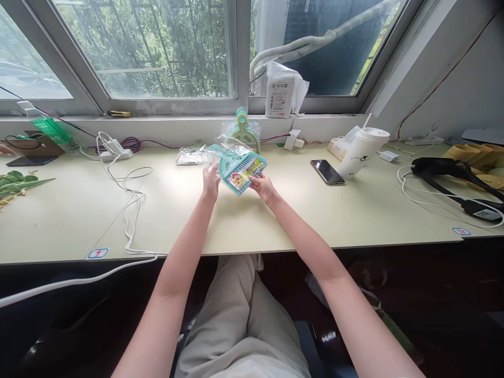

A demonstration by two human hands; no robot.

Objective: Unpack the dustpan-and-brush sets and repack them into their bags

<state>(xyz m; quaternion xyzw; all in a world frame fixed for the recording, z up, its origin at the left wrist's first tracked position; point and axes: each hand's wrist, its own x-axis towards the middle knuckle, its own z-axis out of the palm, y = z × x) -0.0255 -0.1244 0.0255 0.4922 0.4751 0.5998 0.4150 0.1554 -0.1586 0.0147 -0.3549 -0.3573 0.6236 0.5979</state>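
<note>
A small turquoise dustpan and brush set with a yellow printed label is held up above the desk in front of me, its handle tilted to the upper left. My right hand pinches its lower right edge, thumb over the label. On the other side, my left hand is closed at clear plastic wrapping beside the handle; its fingertips are partly hidden. Behind the set, green dustpans in clear plastic lean upright against the wall. A flat plastic-wrapped pack lies just left of them.
On the right are a phone, a white cup with a straw, a tissue pack and a black strap-like item. White cables and a power strip lie left. The desk's front edge runs above my lap.
</note>
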